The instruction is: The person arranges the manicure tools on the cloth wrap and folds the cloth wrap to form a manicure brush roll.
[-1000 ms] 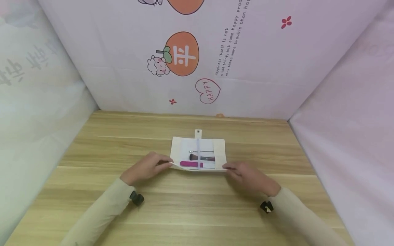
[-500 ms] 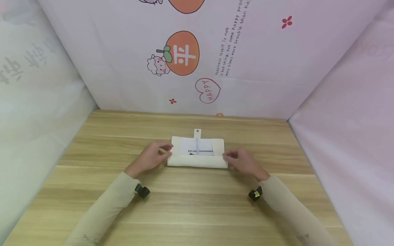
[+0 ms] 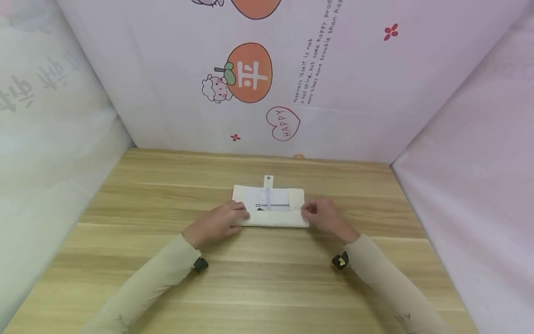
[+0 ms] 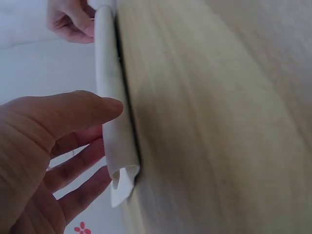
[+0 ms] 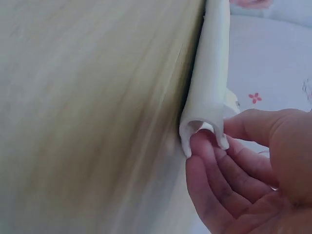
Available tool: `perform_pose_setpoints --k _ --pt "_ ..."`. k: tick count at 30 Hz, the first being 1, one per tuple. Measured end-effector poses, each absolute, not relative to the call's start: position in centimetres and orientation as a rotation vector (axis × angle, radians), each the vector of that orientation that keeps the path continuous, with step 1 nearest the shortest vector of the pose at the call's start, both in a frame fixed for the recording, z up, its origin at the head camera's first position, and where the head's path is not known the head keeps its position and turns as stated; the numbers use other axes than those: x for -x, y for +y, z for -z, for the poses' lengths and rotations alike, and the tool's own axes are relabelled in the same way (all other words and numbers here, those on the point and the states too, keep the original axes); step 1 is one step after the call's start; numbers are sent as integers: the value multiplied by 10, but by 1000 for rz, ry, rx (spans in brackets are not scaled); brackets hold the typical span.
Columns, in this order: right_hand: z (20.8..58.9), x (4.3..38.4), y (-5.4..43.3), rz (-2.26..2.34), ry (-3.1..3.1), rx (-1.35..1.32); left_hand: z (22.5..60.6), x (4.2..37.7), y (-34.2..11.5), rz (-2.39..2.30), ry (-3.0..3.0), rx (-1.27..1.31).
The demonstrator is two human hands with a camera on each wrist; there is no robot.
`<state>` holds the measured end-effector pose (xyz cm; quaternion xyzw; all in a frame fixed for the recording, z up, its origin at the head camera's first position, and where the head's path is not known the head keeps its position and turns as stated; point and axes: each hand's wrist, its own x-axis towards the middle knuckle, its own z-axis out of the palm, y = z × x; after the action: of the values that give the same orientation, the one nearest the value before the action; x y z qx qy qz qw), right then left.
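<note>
A cream makeup brush roll lies on the table with its near edge folded over. Past the fold, a thin brush shows under a pale strap; only a dark tip of another brush peeks out. My left hand holds the left part of the fold; in the left wrist view the thumb lies across the front, with fingers behind. At the right end, my right hand pinches the folded edge. The right wrist view has its fingers at the open end of the fold.
The roll's snap tab points to the back. Wood-grain table surrounds the roll. A printed cloth wall rises behind, and pale cloth walls stand at the sides.
The near flap has been folded away from me over the pink-ended tool and most of the dark brush. Since then my left hand has moved right onto the fold; the right has barely moved.
</note>
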<state>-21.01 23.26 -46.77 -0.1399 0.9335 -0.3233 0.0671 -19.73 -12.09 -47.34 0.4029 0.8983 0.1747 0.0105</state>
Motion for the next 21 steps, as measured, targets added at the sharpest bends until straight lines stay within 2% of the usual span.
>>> perform_pose_setpoints --k 3,9,11,21 --pt "461 206 231 900 2900 611 479 198 -120 -534 2799 -1249" --pt "452 194 231 436 3080 1399 479 198 -119 -532 2814 -1239" --pt "452 189 230 324 3036 1557 478 198 -119 -532 2819 -1224" --pt "471 186 227 221 2998 1610 478 200 -120 -510 2860 -1217"
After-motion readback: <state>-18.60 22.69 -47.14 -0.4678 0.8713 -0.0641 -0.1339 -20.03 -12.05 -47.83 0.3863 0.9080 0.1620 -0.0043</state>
